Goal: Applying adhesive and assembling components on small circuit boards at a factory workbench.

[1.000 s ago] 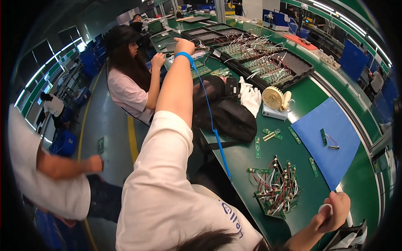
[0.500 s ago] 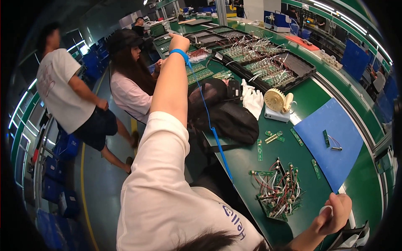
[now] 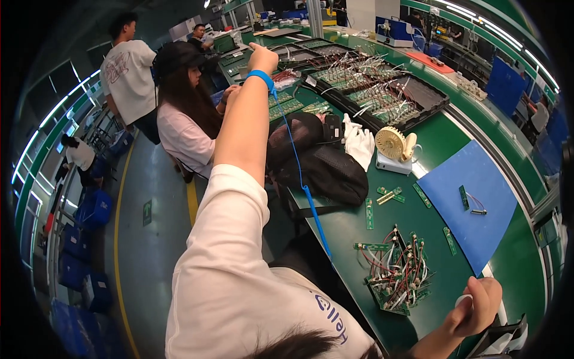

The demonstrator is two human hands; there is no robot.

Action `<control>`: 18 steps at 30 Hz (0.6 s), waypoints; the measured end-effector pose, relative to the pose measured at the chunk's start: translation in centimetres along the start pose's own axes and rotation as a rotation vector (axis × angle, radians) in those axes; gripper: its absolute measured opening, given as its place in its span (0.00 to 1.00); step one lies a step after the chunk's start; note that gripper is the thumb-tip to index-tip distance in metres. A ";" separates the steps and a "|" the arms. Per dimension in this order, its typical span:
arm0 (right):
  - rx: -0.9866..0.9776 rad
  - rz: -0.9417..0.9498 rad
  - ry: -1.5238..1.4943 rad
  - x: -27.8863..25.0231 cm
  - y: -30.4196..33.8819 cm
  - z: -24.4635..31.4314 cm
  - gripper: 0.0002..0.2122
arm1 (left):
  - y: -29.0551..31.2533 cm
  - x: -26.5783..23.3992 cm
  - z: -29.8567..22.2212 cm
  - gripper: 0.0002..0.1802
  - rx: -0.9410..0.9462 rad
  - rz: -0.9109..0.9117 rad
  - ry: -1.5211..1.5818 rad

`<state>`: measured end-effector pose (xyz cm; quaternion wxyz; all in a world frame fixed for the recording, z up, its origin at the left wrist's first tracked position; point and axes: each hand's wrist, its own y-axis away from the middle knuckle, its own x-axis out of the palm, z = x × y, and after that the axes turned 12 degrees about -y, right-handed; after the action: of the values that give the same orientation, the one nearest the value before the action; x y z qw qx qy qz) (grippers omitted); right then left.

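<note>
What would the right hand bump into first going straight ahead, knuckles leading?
Probably the near corner of the blue mat, just beyond the right hand, though depth is unclear and it might pass above.

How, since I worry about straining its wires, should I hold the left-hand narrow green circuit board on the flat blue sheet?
Probably pinch the narrow green circuit board across its long edges, coming from the left: it is a slim strip, and the thin wires lead off to its right.
</note>
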<state>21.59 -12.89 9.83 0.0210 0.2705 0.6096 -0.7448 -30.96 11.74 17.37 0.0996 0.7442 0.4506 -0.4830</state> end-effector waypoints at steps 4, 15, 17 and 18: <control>0.001 -0.007 0.027 -0.1 0.0 0.1 0.15 | -0.2 0.4 -0.2 0.43 0.009 -0.001 -0.015; 0.014 -0.017 0.043 -0.1 0.4 0.0 0.16 | 0.9 1.7 -0.6 0.42 0.065 0.018 -0.039; 0.034 -0.029 0.078 0.0 0.4 0.0 0.16 | 1.1 1.9 -0.7 0.41 0.077 0.029 -0.042; 0.017 -0.023 0.054 0.1 0.0 0.1 0.16 | 1.4 1.9 -0.8 0.41 0.064 0.023 -0.066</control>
<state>21.47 -12.93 9.74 -0.0063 0.2839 0.6067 -0.7425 -29.15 12.57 15.86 0.0958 0.7358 0.4228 -0.5202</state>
